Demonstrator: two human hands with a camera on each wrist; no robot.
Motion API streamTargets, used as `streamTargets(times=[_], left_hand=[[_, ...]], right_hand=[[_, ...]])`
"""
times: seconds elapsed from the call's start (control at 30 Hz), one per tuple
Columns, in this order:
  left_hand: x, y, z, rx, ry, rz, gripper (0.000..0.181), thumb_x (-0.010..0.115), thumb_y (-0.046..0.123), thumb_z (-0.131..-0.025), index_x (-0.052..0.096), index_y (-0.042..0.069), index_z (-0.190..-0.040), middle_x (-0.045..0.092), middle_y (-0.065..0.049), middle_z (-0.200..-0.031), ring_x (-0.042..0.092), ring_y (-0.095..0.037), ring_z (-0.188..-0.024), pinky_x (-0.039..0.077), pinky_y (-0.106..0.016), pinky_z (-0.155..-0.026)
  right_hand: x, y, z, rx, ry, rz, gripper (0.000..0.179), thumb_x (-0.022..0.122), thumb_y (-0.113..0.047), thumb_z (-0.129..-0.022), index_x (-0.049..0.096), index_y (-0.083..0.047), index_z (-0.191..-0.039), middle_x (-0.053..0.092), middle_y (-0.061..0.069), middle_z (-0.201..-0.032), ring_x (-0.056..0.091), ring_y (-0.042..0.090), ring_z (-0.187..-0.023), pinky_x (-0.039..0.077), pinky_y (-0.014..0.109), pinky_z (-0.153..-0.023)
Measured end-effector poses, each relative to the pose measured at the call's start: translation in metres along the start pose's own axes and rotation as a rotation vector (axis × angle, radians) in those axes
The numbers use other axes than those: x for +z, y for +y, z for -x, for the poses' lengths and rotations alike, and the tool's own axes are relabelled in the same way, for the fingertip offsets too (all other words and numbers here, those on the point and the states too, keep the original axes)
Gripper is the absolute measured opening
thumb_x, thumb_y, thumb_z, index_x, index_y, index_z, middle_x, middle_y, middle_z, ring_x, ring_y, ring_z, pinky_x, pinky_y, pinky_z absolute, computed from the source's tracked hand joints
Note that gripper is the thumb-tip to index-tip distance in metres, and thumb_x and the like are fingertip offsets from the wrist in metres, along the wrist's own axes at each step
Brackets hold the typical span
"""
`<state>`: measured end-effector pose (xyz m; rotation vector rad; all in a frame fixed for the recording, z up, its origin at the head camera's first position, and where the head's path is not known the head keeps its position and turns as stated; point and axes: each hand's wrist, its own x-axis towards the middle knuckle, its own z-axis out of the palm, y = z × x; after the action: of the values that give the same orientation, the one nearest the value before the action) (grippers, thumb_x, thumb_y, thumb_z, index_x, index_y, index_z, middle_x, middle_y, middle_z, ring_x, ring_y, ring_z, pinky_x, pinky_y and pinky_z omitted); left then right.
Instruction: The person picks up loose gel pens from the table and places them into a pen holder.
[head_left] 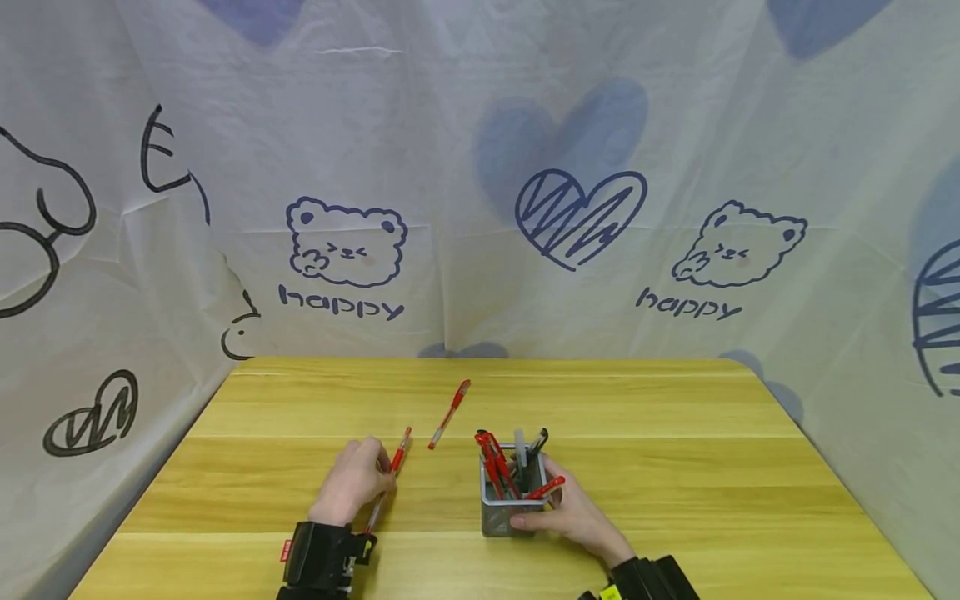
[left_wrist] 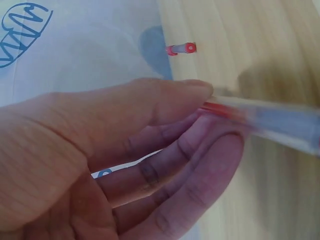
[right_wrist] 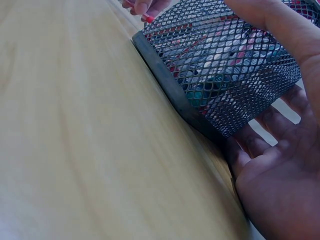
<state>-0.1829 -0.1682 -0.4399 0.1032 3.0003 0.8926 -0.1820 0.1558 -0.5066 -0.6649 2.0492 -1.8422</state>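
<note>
My left hand (head_left: 351, 481) pinches a red pen with a clear barrel (head_left: 400, 454) between thumb and fingers, left of the table's middle. The left wrist view shows the same pen (left_wrist: 285, 122), blurred, running out to the right past the fingertips. My right hand (head_left: 573, 515) holds a dark mesh pen holder (head_left: 498, 522) from its right side, thumb across the near face. Several red pens (head_left: 495, 467), a grey one and a black one stand in it, one red pen leaning out toward the right. In the right wrist view, the holder's base rim (right_wrist: 165, 80) is close over the tabletop.
Another red pen (head_left: 452, 408) lies on the wooden table (head_left: 675, 417) beyond the left hand, slanting away from me. Behind the table hangs a pale cloth (head_left: 480, 275) with bear and heart drawings; it also runs along both sides.
</note>
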Motion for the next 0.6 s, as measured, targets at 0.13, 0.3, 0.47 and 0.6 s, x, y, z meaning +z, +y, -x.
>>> streamTargets(times=[0.13, 0.3, 0.47, 0.6], left_hand=[[-0.003, 0.002, 0.0, -0.008, -0.008, 0.007, 0.009, 0.079, -0.001, -0.076, 0.071, 0.0, -0.08, 0.069, -0.007, -0.073, 0.058, -0.016, -0.063, 0.047, -0.025, -0.053], [-0.005, 0.004, 0.001, -0.012, 0.006, 0.037, 0.008, 0.077, -0.003, -0.075, 0.071, 0.001, -0.08, 0.069, -0.006, -0.072, 0.059, -0.015, -0.064, 0.049, -0.025, -0.053], [-0.009, 0.005, 0.001, 0.003, 0.015, 0.069, 0.009, 0.074, -0.005, -0.075, 0.071, 0.001, -0.082, 0.07, -0.005, -0.073, 0.061, -0.013, -0.066, 0.05, -0.026, -0.056], [-0.014, 0.009, 0.003, -0.006, 0.012, 0.105, 0.009, 0.072, -0.005, -0.077, 0.071, 0.001, -0.083, 0.069, -0.005, -0.074, 0.06, -0.013, -0.067, 0.049, -0.026, -0.057]], right_hand=[[0.0, -0.001, 0.0, 0.0, -0.003, -0.002, 0.082, 0.081, -0.013, -0.084, 0.036, -0.005, -0.152, 0.053, 0.02, -0.145, 0.06, 0.004, -0.119, 0.047, 0.02, -0.104], [0.0, -0.002, 0.0, 0.007, 0.001, -0.003, 0.082, 0.081, -0.013, -0.083, 0.037, -0.006, -0.152, 0.053, 0.019, -0.145, 0.059, 0.003, -0.12, 0.047, 0.019, -0.104], [0.001, -0.002, 0.001, 0.013, 0.001, -0.012, 0.081, 0.081, -0.013, -0.083, 0.037, -0.006, -0.152, 0.054, 0.018, -0.145, 0.059, 0.004, -0.119, 0.048, 0.02, -0.103], [0.001, -0.002, 0.001, 0.013, -0.002, -0.019, 0.081, 0.081, -0.013, -0.084, 0.037, -0.007, -0.152, 0.053, 0.018, -0.145, 0.06, 0.004, -0.119, 0.048, 0.02, -0.103]])
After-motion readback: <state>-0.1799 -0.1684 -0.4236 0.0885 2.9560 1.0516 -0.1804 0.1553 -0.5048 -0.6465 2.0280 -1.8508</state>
